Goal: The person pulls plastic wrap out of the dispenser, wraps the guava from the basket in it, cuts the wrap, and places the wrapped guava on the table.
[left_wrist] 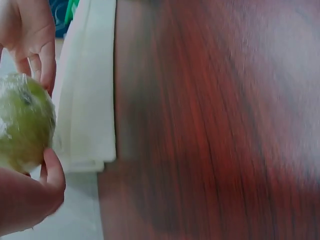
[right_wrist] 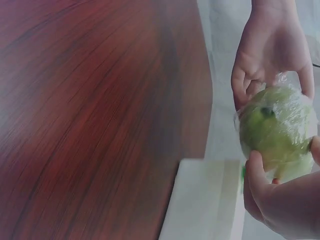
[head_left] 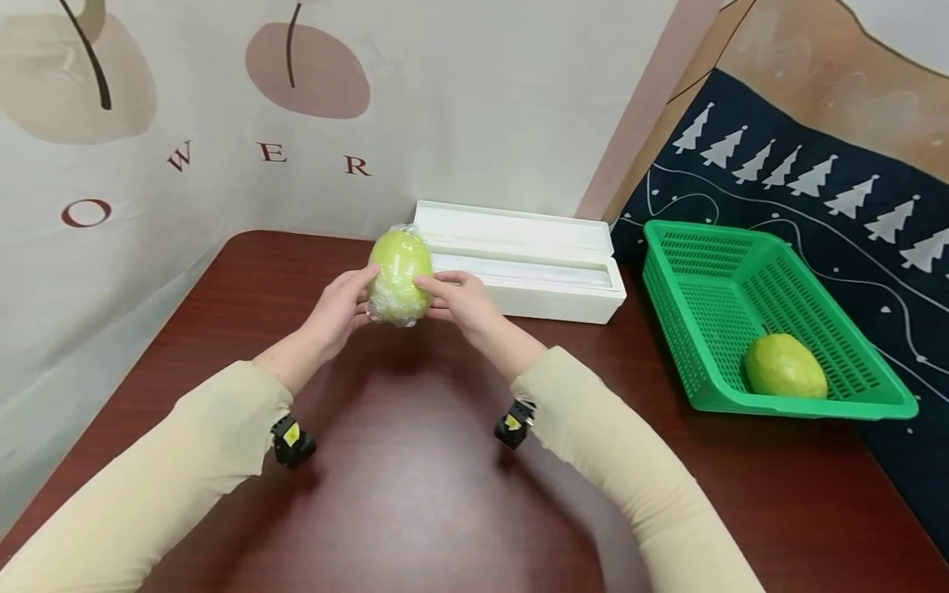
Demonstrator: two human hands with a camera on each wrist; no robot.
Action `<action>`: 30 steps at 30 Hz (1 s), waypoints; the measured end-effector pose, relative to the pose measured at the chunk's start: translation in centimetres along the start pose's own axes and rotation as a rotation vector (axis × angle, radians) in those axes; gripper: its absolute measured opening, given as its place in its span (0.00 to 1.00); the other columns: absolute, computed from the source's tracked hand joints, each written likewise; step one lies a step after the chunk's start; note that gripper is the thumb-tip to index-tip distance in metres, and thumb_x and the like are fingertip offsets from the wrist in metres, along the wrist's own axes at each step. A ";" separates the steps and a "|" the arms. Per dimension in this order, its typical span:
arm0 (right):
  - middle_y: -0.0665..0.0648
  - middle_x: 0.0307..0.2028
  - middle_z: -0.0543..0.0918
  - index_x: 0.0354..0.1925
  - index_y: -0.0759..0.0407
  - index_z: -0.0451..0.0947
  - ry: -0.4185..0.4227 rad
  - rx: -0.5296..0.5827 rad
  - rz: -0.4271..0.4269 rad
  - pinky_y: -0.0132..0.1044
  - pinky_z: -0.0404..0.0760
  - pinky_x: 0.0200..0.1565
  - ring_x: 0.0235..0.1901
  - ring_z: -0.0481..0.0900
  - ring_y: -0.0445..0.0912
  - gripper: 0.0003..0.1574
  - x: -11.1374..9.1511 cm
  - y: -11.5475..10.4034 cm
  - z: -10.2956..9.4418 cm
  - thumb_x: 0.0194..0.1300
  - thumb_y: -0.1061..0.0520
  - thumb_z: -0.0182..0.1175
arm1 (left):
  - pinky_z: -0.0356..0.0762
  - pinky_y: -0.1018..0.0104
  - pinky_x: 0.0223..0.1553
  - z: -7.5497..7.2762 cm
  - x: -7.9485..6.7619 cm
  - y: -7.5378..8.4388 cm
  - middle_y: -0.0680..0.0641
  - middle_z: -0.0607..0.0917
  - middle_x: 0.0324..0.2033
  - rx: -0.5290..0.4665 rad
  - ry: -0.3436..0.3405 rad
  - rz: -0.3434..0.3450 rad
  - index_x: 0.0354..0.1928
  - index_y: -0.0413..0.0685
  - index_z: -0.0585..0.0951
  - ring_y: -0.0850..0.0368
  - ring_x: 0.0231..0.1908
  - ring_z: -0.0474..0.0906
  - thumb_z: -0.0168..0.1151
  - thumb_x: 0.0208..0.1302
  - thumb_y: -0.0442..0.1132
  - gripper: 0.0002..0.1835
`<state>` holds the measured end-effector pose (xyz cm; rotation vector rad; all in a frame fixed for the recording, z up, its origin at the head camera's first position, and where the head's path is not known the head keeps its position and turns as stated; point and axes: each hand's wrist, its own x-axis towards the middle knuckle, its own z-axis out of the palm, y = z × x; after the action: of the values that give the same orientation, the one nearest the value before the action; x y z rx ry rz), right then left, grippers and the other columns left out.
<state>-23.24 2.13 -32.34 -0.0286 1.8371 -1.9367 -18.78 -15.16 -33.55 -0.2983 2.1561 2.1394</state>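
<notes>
A yellow-green, roundish fruit (head_left: 401,272) wrapped in clear cling film is held up above the table, near its far edge. My left hand (head_left: 337,311) grips it from the left, and my right hand (head_left: 469,306) from the right, with the thumb on its near face. In the right wrist view, crinkled film covers the fruit (right_wrist: 275,125), and a dark stem spot shows through. The left wrist view cuts off part of the wrapped fruit (left_wrist: 25,122). Just behind the right hand stands a white cling film box (head_left: 549,301), its lid raised, with a roll inside.
A green plastic basket (head_left: 670,329) stands at the right side of the table, holding one unwrapped yellow-green fruit (head_left: 786,366). Behind the dark red wooden table (head_left: 415,494) hangs a printed white cloth (head_left: 482,99). A navy tree-patterned cloth (head_left: 808,239) lies beyond the basket.
</notes>
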 end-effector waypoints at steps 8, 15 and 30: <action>0.68 0.55 0.75 0.60 0.71 0.65 0.015 -0.007 0.006 0.43 0.78 0.53 0.42 0.80 0.50 0.31 2.6 0.9 4.2 0.61 0.60 0.61 | 0.70 0.79 0.40 -2.8 1.0 -0.6 0.55 0.68 0.45 0.103 0.121 -0.032 0.69 0.38 0.57 0.71 0.38 0.69 0.38 0.69 0.59 0.37; 0.64 0.51 0.76 0.60 0.70 0.64 -0.037 -0.042 0.060 0.43 0.79 0.52 0.37 0.80 0.49 0.33 4.1 2.6 6.4 0.59 0.63 0.62 | 0.65 0.73 0.44 -4.4 1.3 -2.0 0.48 0.66 0.53 0.172 0.188 -0.103 0.68 0.42 0.58 0.66 0.40 0.64 0.28 0.69 0.61 0.37; 0.61 0.63 0.68 0.65 0.65 0.62 -0.119 -0.088 0.059 0.43 0.72 0.60 0.58 0.72 0.50 0.34 5.3 3.6 6.9 0.60 0.67 0.55 | 0.58 0.58 0.66 -3.7 3.0 -3.6 0.37 0.59 0.66 0.185 0.360 -0.197 0.70 0.39 0.55 0.48 0.64 0.57 0.15 0.70 0.60 0.40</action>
<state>-24.52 -6.18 -36.65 -0.1143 1.8230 -1.7744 -20.69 -19.10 -37.63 -0.8980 2.3660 1.8786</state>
